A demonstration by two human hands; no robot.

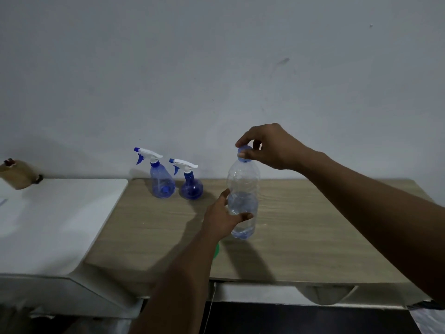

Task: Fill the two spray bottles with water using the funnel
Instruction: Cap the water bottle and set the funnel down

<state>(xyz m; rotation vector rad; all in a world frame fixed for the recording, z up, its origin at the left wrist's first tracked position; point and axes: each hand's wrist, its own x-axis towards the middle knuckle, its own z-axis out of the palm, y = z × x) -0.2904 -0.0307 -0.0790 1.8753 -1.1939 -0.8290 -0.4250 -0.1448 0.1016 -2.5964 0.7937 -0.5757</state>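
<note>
Table [313,225]: bears all.
Bottle [243,184]: upright mid-table, your left hand [221,220] curled round it.
Tall sprayer [162,182], round sprayer [192,188]: at the back, heads on.
Funnel [217,251]: green edge by your left forearm.
Cap [244,150]: pinched by your right hand's [272,148] fingers [243,140]; likely uncapping.
Next: unscrew a sprayer head, seat funnel.

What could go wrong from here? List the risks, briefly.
The left hand grips the water bottle while the right hand pinches its cap; squeezing may slosh water out once uncapped.
The tall spray bottle and round spray bottle have trigger heads on; pouring must wait.
A green item under the left forearm could get knocked.
</note>
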